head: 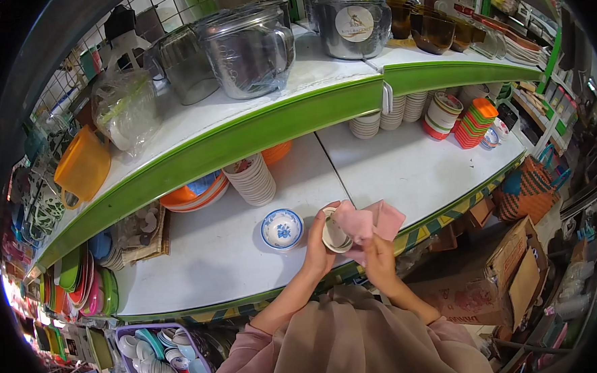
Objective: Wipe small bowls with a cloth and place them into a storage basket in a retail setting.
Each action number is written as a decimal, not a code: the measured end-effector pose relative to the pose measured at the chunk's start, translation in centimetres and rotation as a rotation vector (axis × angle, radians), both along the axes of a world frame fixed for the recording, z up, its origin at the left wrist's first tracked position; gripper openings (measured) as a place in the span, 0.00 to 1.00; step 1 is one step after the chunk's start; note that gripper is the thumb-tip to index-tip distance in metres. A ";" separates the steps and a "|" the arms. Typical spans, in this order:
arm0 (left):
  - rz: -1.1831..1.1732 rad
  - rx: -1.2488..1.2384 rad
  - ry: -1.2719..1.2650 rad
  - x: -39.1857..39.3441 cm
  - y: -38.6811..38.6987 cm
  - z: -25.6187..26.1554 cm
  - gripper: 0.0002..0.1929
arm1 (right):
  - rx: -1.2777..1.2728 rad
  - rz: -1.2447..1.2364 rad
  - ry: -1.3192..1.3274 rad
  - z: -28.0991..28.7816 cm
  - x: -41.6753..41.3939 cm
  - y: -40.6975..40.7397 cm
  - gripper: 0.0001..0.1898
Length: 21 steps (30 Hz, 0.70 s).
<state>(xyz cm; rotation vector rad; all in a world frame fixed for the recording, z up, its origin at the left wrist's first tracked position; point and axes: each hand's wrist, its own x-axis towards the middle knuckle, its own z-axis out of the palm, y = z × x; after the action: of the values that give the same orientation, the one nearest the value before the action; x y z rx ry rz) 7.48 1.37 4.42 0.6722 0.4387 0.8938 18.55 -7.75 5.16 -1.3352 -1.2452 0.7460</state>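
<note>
My left hand point(320, 246) holds a small white bowl point(334, 235) with a dark rim line, tilted on its side above the front of the white shelf point(202, 272). In my right hand point(380, 261) is a pink cloth point(356, 223), part of it lying over the bowl's opening and part hanging out to the right. To the left of my left hand, a white bowl with a blue rim and blue flower pattern point(282, 230) stands upright on the shelf. Behind it rises a tall stack of white cups or bowls point(251, 181).
An upper shelf with a green edge point(274, 114) carries glass jugs point(246, 52) and an orange pitcher point(82, 165). Stacked red and green bowls point(472, 126) stand at the back right. A purple basket of dishes point(131, 367) is below left, a cardboard box point(466, 289) below right.
</note>
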 end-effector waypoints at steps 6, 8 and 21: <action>-0.073 -0.063 0.058 -0.4 -0.1 -0.1 0.25 | 0.396 -0.002 -0.653 -1.2 -1.4 2.7 0.19; -0.051 -0.057 0.047 -0.2 -0.6 -0.2 0.27 | 0.300 -0.012 -0.525 -1.7 -0.6 2.6 0.16; 0.083 0.322 0.316 -0.9 -0.2 -3.5 0.11 | 0.312 -0.479 0.370 -2.5 2.3 6.0 0.17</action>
<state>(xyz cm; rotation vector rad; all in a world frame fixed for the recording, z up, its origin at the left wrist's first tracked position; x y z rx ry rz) 6.63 1.15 0.89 1.1060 0.6139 0.9498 20.82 -1.78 2.69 -1.1127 -0.6747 0.4094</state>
